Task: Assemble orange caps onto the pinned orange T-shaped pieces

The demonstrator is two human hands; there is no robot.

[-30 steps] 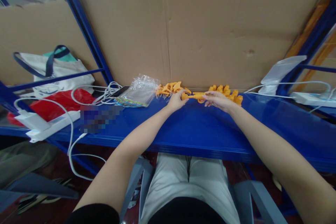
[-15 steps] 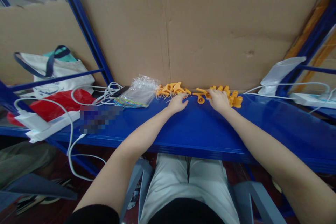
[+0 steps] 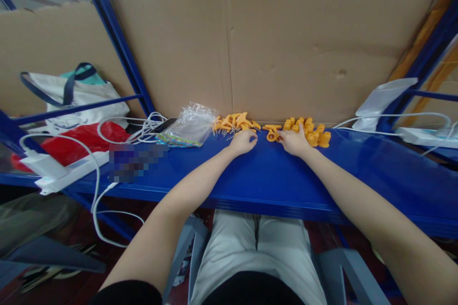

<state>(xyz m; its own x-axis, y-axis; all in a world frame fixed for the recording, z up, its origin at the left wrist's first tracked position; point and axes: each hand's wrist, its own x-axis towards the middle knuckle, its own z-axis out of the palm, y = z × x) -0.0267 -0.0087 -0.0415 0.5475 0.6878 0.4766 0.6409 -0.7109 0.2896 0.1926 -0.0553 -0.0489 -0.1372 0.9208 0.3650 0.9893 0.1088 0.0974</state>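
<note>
My left hand (image 3: 243,142) rests on the blue shelf (image 3: 272,176) with its fingers curled under. Nothing shows in it. It lies just in front of a pile of flat orange plastic parts (image 3: 234,121). My right hand (image 3: 295,143) lies a little to the right. Its thumb and fingertips pinch a small orange part (image 3: 273,135) that lies on the shelf. Behind that hand is a second pile of chunky orange parts (image 3: 315,134).
A cardboard sheet (image 3: 286,43) backs the shelf. A clear plastic bag (image 3: 189,125) lies left of the piles, beside white cables (image 3: 143,128), a red bag (image 3: 78,140) and a white tote (image 3: 71,97). A white power strip (image 3: 425,136) sits at the right. Blue rack posts (image 3: 114,38) stand at the left.
Both hands held one long orange piece above the shelf a second ago. They let it go. The left hand settled on the shelf, and the right reached into the right pile, then drew back to a small part.
</note>
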